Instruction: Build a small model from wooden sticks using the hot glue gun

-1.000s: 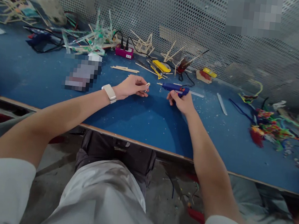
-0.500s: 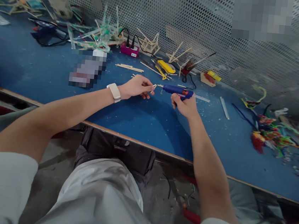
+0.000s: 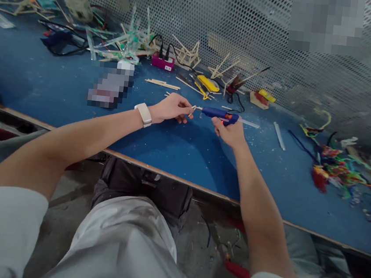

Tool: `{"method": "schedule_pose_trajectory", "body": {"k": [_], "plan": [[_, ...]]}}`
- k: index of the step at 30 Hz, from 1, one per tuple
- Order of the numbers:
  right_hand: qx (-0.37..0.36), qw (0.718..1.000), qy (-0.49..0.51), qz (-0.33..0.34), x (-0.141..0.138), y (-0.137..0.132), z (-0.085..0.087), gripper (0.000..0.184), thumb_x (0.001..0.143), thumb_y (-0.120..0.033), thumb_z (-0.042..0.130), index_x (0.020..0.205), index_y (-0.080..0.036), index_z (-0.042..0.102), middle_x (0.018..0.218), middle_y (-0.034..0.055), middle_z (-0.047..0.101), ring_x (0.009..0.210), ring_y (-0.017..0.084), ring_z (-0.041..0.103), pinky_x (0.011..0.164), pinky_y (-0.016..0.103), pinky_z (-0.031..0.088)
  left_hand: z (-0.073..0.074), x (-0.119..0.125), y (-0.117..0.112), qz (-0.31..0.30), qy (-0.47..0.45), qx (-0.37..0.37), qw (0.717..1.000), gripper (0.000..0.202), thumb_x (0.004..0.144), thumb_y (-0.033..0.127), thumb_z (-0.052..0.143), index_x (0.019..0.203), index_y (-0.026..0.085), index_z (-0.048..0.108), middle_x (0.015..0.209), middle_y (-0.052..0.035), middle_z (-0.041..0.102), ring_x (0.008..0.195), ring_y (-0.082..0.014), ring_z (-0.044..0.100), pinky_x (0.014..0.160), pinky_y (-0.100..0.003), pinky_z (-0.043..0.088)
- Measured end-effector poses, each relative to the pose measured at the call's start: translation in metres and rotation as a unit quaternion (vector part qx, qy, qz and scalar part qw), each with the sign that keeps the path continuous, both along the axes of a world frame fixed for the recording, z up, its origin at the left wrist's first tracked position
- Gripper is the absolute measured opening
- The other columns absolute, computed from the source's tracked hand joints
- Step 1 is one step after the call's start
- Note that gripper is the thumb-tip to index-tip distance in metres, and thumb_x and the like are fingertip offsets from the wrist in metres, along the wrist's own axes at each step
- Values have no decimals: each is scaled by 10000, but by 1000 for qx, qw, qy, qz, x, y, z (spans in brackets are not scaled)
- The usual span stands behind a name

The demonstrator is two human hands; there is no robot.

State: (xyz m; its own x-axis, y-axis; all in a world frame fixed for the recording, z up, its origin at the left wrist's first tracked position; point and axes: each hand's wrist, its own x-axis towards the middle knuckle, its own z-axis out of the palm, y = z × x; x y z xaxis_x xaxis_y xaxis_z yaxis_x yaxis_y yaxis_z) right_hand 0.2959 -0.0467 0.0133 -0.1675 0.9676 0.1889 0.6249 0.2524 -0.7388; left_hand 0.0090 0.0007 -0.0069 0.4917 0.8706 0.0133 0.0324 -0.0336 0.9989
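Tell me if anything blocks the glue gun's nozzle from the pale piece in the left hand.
Nothing visible does: the nozzle of the glue gun in the right hand is at the pale piece pinched in the left hand. Whether they touch, I cannot tell.

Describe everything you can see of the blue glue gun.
The glue gun has a blue, plastic-looking body with orange patches, and a red glow shows by the grip. A translucent stick juts from its back. The right hand holds it by the handle, which is mostly hidden, roughly level above the blue table. Its slim nozzle points at the small pale piece in the left hand; whether they touch is unclear.
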Motion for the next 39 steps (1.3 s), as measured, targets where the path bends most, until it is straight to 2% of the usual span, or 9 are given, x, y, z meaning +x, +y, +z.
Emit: {"method": "schedule_pose_trajectory", "body": {"k": [5,9,16,22,27,34,39], "plan": [[-2,1000,0,3,3,2,-2,853,793,-1134,669,616,-309,540,531,49,543,484,194,497,561,481,556,0,0,0,-1,-2,3,1000,348,988,447,997,926,140,843,1006,-158,890,690,-152,778,639,-331,641],[-1,1000,-12,1,6,3,-4,821,833,-1075,722,624,-298,559,544,53,563,504,199,529,583,467,598,3,0,-2,-4,6,-2,1000,279,1026,370,960,928,133,849,1026,-159,897,701,-150,786,650,-319,632],[8,1000,3,0,4,4,-4,891,726,-1157,700,590,-295,520,471,21,521,442,170,489,465,396,510,9,1,-6,5,13,-14,1000,270,1043,320,947,944,97,832,1033,-171,897,672,-108,764,635,-265,589],[16,1000,-21,2,2,2,-1,888,757,-1153,677,564,-301,517,448,30,532,433,177,504,474,396,533,12,3,-9,20,16,-20,999,215,1068,248,908,945,93,824,1001,-162,889,650,-109,752,625,-279,577],[13,999,-29,2,2,2,-2,888,766,-1153,666,555,-300,533,454,33,535,440,179,512,505,412,552,13,2,-9,18,17,-24,999,236,1056,257,935,949,82,818,996,-169,882,647,-99,745,635,-278,570],[2,999,-36,-13,7,5,-6,846,839,-1056,744,544,-294,523,473,50,552,445,179,516,535,422,580,12,4,-8,20,14,-27,999,230,1052,253,938,959,85,811,976,-155,879,660,-107,756,635,-282,568],[20,999,-38,-15,5,4,-5,896,785,-1127,694,503,-297,507,444,50,546,430,185,525,557,436,591,14,5,-9,24,13,-34,999,162,1072,183,889,972,86,807,977,-145,879,643,-110,757,626,-293,571]]}}
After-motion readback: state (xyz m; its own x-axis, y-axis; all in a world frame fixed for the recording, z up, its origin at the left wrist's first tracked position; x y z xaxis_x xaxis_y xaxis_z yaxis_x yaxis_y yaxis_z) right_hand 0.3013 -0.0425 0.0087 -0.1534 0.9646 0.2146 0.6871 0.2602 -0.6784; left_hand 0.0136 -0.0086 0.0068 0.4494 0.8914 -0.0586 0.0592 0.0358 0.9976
